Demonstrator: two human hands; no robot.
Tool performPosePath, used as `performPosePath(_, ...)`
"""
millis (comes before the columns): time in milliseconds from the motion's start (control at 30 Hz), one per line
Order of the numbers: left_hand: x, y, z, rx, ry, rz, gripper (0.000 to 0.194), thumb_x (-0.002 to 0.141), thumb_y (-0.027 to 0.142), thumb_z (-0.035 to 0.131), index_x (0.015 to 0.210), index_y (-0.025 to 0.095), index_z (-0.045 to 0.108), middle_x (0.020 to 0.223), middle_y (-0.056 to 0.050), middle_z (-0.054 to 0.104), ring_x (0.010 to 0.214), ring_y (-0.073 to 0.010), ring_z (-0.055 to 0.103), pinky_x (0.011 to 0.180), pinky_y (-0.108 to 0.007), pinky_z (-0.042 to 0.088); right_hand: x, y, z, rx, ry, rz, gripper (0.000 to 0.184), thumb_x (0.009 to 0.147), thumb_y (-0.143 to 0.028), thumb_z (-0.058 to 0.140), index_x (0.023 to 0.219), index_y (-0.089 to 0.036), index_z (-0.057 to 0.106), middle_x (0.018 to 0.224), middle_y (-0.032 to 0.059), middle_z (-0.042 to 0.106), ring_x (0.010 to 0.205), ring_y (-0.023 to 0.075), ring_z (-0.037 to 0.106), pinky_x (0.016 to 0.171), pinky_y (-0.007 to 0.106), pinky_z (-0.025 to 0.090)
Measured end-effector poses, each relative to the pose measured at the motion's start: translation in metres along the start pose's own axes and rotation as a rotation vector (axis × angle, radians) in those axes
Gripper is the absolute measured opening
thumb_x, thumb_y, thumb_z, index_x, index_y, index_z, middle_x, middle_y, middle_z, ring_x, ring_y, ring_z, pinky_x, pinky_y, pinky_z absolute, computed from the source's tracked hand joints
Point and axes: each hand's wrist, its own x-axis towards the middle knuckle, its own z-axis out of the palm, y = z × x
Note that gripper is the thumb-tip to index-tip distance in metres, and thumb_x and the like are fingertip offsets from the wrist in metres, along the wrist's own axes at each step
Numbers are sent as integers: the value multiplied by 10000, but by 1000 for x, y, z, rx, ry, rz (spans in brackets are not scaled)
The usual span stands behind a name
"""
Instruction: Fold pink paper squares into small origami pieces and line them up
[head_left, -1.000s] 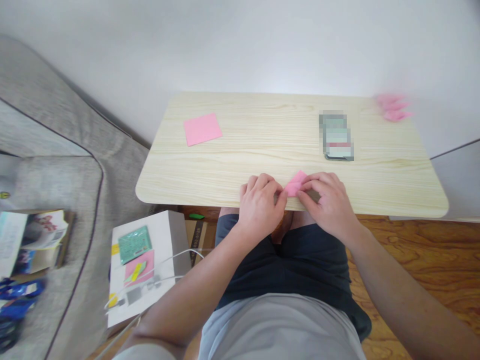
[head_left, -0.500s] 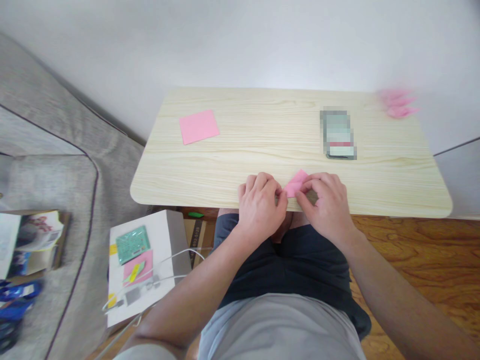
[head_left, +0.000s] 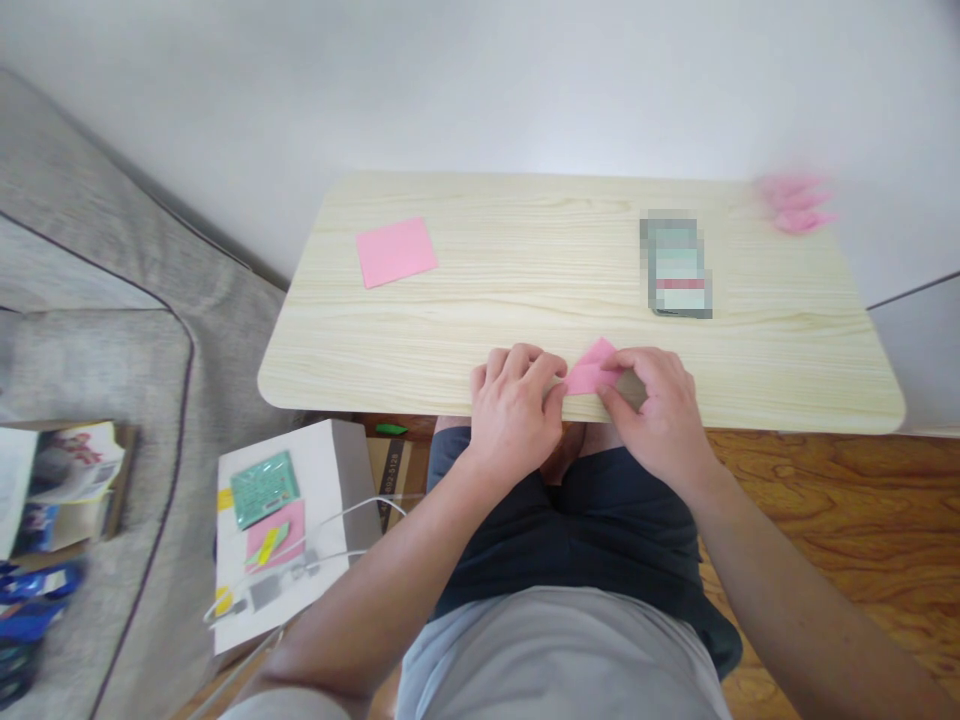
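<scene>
A small folded piece of pink paper (head_left: 587,376) lies at the front edge of the pale wood-grain table (head_left: 525,290), one corner pointing away from me. My left hand (head_left: 519,405) pinches its left end between thumb and forefinger, the other fingers curled on the tabletop. On the right side, my right hand (head_left: 651,410) grips the paper between thumb and fingertips. Its finer creases are too small to make out. Flat at the table's back left is a pink paper sheet (head_left: 396,252).
A blurred-out phone-like object (head_left: 679,268) lies back right, near several pink folded pieces (head_left: 799,205) at the far corner. Left below the table, a white box (head_left: 322,590) carries a green packet (head_left: 264,489), pink paper and white cables. A grey sofa (head_left: 217,340) stands at left.
My left hand has shifted slightly left along the paper, and more of the pink paper shows between the hands. The right hand has moved only a little to the right.
</scene>
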Motion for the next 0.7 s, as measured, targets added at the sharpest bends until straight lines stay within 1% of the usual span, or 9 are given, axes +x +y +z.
performPosePath(133,-1,-7,-4,-26,-12,38,228,1010,308,563,1150,363,734,1275,-44,652,1183,-284,539,967,-480,411,1,6,-1,48,-14,10,283,877,-187,641,1149,-262,653,1192,67,729,1127,302,623,985,481,457)
performPosePath(267,-1,-9,-4,-21,-33,96,323,1030,282,526,1251,411,724,1347,-15,641,1228,-274,525,1014,-475,396,0,9,0,58,-13,6,326,864,-179,653,1179,-263,658,1211,58,731,1143,300,626,1007,488,459)
performPosePath(333,-1,-7,-3,-17,-37,119,352,1038,266,505,1307,395,693,1379,-6,638,1261,-263,518,1050,-467,387,-1,9,1,50,2,1,330,864,-183,653,1185,-260,656,1212,61,731,1147,303,625,1012,493,458)
performPosePath(400,0,-4,-1,-12,-28,119,337,1044,300,507,1333,353,671,1386,-12,644,1277,-259,516,1064,-464,386,-2,8,3,40,24,-2,321,870,-203,657,1187,-256,653,1204,67,732,1140,308,625,1008,498,459)
performPosePath(500,3,0,2,-2,-3,96,309,1018,366,568,1303,308,672,1375,-23,653,1284,-268,520,1062,-473,391,-2,6,5,15,50,0,289,879,-267,680,1166,-247,656,1166,82,734,1107,320,627,989,504,463)
performPosePath(600,5,2,3,-13,-2,86,308,965,350,642,1268,307,679,1365,-24,655,1295,-270,522,1069,-473,393,-2,4,5,-5,54,-2,279,877,-305,694,1147,-242,662,1140,88,733,1087,322,627,978,503,465)
performPosePath(700,6,3,2,-41,-4,82,309,913,310,687,1222,307,689,1348,-21,661,1284,-272,529,1060,-471,402,-3,4,3,-4,39,-17,313,850,-299,719,1154,-243,666,1151,81,731,1091,315,626,981,497,466)
